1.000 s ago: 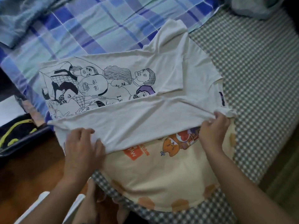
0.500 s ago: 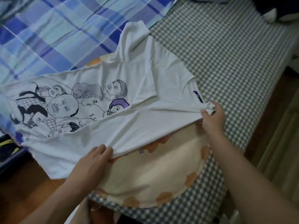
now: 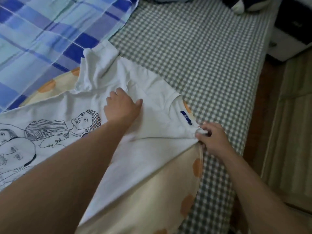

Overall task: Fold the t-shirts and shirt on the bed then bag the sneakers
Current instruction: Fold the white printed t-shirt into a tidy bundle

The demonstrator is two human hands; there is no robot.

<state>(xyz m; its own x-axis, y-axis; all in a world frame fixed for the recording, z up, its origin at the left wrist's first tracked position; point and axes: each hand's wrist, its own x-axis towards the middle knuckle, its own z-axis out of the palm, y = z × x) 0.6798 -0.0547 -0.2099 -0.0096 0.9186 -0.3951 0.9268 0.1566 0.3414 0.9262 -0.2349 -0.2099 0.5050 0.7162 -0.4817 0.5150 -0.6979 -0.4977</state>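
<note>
Looking down from the head cam, the white t-shirt (image 3: 152,149) lies spread across the near side of the bed (image 3: 194,48), on top of a cream cloth with orange patches (image 3: 152,200) that pokes out along its near and right edges. To the right of the shirt there's a wide strip of bare green-checked sheet before the bed's edge drops to the wooden floor (image 3: 253,141), so plenty of room on that side. Up and left, a blue plaid blanket (image 3: 42,31) crowds in and touches the top sleeve (image 3: 98,65), which sticks up toward it with its end folded over.

The shirt is face up with a black line drawing of faces (image 3: 50,132) on the left part, and a small blue label (image 3: 185,117) shows inside the collar on the right. The near side looks folded over toward the middle.

My left hand (image 3: 121,107) rests flat on the shirt below that sleeve, fingers apart and straight, pressing the fabric. My right hand (image 3: 212,139) has its fingers clamped on a bunched bit of the collar at the shirt's right edge.
</note>
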